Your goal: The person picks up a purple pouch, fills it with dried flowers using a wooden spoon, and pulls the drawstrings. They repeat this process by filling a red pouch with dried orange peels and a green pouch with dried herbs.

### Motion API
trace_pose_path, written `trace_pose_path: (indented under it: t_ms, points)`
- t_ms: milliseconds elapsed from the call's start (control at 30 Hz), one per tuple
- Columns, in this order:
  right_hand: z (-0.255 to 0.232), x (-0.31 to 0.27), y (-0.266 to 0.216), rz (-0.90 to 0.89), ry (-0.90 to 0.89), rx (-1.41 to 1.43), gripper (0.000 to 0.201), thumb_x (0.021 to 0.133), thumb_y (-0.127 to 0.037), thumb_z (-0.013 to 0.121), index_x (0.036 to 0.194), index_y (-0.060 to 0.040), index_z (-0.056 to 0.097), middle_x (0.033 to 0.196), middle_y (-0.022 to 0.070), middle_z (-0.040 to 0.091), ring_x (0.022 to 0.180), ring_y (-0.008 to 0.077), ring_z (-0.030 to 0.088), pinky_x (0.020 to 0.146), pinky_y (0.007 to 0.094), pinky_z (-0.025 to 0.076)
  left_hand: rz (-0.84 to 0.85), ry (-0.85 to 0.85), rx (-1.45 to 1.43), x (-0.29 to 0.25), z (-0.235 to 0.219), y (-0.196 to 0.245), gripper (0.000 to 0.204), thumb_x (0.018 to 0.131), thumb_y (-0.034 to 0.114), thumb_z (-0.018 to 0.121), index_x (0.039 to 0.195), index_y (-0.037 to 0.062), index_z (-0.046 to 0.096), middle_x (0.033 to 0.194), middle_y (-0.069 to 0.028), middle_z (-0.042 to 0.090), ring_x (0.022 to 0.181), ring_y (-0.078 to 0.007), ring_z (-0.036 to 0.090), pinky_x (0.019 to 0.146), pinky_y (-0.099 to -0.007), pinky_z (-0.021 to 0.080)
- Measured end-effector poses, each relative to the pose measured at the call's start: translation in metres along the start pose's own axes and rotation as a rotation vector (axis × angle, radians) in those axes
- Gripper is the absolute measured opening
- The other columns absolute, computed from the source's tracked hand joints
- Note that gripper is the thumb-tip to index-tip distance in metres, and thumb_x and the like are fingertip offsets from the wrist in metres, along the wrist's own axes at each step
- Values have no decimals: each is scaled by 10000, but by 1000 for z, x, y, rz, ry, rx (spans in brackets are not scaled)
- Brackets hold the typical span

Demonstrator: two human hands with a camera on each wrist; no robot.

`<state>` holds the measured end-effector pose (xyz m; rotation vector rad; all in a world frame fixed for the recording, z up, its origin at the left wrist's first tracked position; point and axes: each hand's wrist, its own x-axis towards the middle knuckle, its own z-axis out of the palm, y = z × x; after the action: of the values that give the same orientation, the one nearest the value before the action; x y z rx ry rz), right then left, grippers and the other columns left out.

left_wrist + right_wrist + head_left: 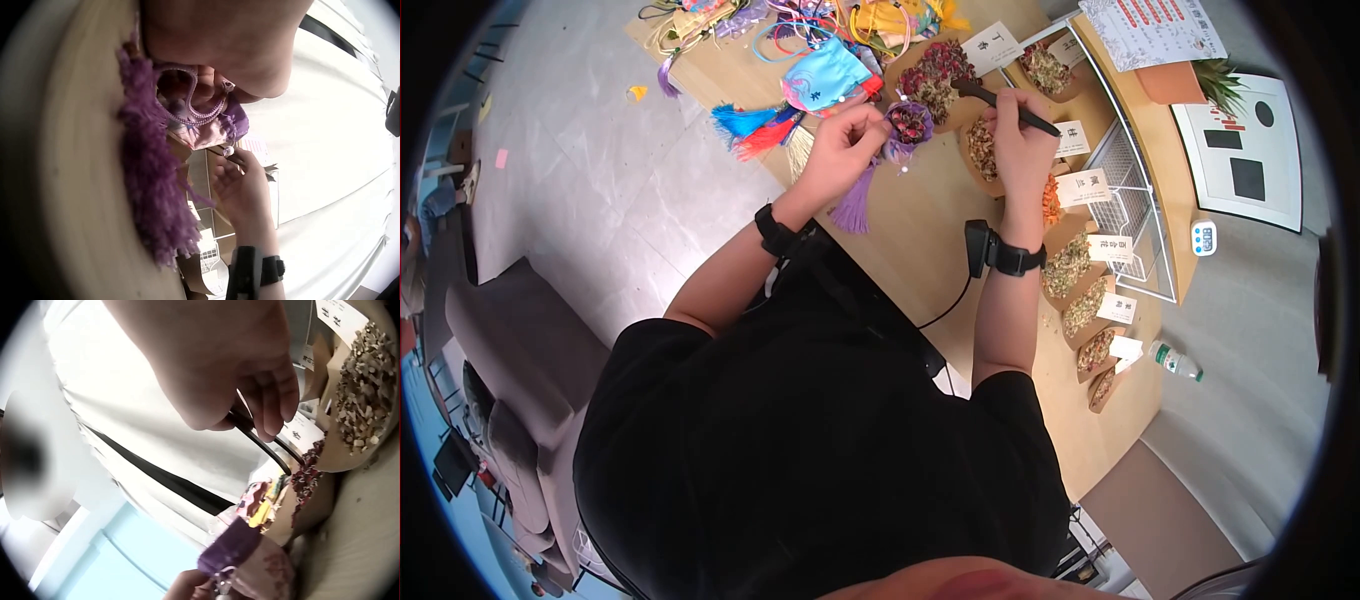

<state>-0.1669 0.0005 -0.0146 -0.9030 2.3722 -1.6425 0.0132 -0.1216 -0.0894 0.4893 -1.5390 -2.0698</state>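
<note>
My left hand (840, 150) pinches the rim of a small purple pouch (908, 124), whose open top shows dark red dried petals. A purple tassel (855, 205) hangs from it; in the left wrist view the tassel (156, 169) and a looped cord lie below the fingers. My right hand (1022, 150) grips black tongs (1030, 118). Their tips reach into dark red dried flowers (306, 478) in a paper tray, as the right wrist view shows. Whether the tips hold anything I cannot tell.
Paper trays of dried herbs (1068, 265) with white cards line the table's right side beside a wire rack (1122, 190). A blue pouch (825, 78) and other tasselled pouches lie at the far left. A bottle (1177, 361) stands past the right edge.
</note>
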Motion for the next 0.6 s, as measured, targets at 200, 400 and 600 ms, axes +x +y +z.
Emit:
trace_pose_path:
  t_ms: [200, 400, 600]
  points:
    - [13, 6, 24, 29, -51, -118, 193, 943, -216, 613, 930, -31, 669, 665, 49, 677, 620, 101, 650, 604, 264, 502, 9, -13, 2, 1, -1, -2, 153, 981, 115, 573, 846, 42, 584, 653, 67, 488, 595, -7, 416, 552, -202, 309]
    - [0, -9, -5, 35, -57, 151, 168, 975, -148, 576, 933, 2, 638, 713, 66, 676, 636, 101, 632, 608, 240, 501, 36, -16, 49, 2, -1, 0, 164, 991, 122, 557, 846, 46, 576, 645, 63, 491, 583, -13, 417, 558, -198, 314]
    - [-19, -29, -40, 12, -115, 253, 148, 981, -102, 564, 959, 32, 624, 751, 79, 667, 647, 97, 610, 610, 221, 490, 16, -3, 23, 1, -1, 0, 150, 968, 105, 599, 843, 23, 593, 647, 71, 475, 602, 0, 403, 546, -217, 301]
